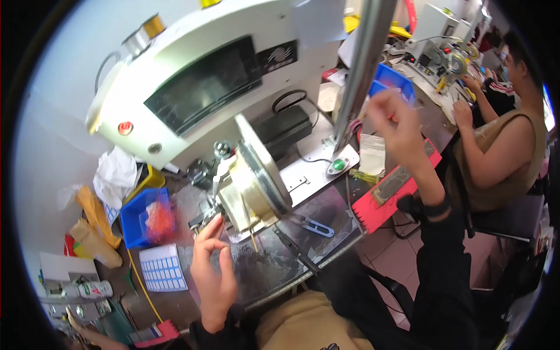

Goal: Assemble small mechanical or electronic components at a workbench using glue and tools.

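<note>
My left hand (214, 277) is at the lower left of a round brass-coloured drum (248, 189) on a white bench machine (192, 70). Its fingertips reach the small metal parts below the drum; its thumb stands apart from the fingers, and I make out nothing held. Up on the right, my right hand (399, 128) is raised beside a metal post (364, 70). Its bent fingers are smeared by motion, so whether they pinch anything is unclear. On the dark mat in front of the drum lie a pair of blue-handled snips (318, 227) and a slim black tool (294, 251).
Left of the machine, a blue bin (131, 224) holds a reddish tangle, near a sheet of blue-and-white labels (163, 268). A green button (338, 165) sits at the post's foot. A red tray (373, 216) lies along the right edge. Another person (501, 140) works farther right.
</note>
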`<state>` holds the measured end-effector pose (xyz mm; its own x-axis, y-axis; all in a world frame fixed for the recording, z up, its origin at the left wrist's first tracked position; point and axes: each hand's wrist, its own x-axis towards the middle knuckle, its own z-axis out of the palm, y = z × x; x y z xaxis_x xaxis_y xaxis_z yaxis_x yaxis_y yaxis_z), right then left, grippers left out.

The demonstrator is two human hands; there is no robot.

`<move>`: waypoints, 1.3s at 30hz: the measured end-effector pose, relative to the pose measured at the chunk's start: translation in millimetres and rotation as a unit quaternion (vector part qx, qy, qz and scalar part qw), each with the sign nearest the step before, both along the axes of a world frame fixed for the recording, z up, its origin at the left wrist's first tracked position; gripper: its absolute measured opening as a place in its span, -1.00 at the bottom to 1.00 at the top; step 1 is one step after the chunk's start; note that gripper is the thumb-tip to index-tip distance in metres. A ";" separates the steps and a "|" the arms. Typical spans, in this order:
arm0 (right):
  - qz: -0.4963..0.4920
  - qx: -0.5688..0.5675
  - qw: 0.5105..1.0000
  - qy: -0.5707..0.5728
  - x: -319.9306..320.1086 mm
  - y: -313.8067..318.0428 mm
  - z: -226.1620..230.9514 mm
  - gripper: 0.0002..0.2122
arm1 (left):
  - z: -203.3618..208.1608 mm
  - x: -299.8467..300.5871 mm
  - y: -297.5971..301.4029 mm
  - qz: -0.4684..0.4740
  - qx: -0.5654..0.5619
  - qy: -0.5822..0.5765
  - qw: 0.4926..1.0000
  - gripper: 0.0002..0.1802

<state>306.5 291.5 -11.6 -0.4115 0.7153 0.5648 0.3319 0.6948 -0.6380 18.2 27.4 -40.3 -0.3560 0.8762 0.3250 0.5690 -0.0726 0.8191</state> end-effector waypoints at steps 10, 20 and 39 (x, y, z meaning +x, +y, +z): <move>0.342 0.076 0.831 -0.432 -44.2 -166.4 -80.5 -0.39 | -4.4 -6.0 1.7 -0.031 0.035 0.029 0.998 -0.93; 0.363 0.106 0.900 -0.216 -59.6 -171.3 -62.7 -0.75 | -13.2 -10.3 0.2 -0.047 0.050 0.013 0.998 -0.88; 0.155 0.012 0.971 -0.182 -99.3 -159.3 -64.6 -0.69 | -15.1 -14.5 1.3 -0.064 0.065 0.010 0.996 -0.84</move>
